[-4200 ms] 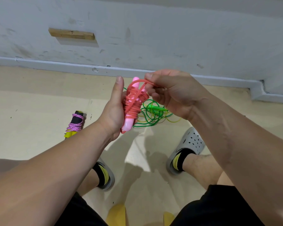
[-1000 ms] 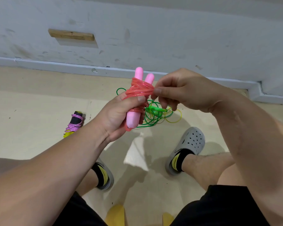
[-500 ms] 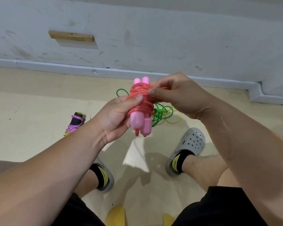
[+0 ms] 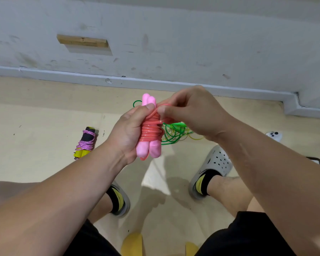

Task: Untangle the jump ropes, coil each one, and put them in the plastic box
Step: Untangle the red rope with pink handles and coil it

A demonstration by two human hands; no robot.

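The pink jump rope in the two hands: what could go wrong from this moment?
1. The right hand pinches only the top cord loop of the pink jump rope; if it slips, the turns may spring loose.
2. The green rope lies loose on the floor near the right shoe and might be stepped on.

A person seen from their own head. Bare forearms (image 4: 266, 163) end in a bare left hand (image 4: 129, 130) and a bare right hand (image 4: 192, 115). Black shorts (image 4: 248, 237) cover both thighs. Each foot wears a black sock (image 4: 205, 180) with a yellow stripe, inside a pale grey clog (image 4: 218, 161). Round holes dot the clog's rounded toe. The left clog is partly hidden.
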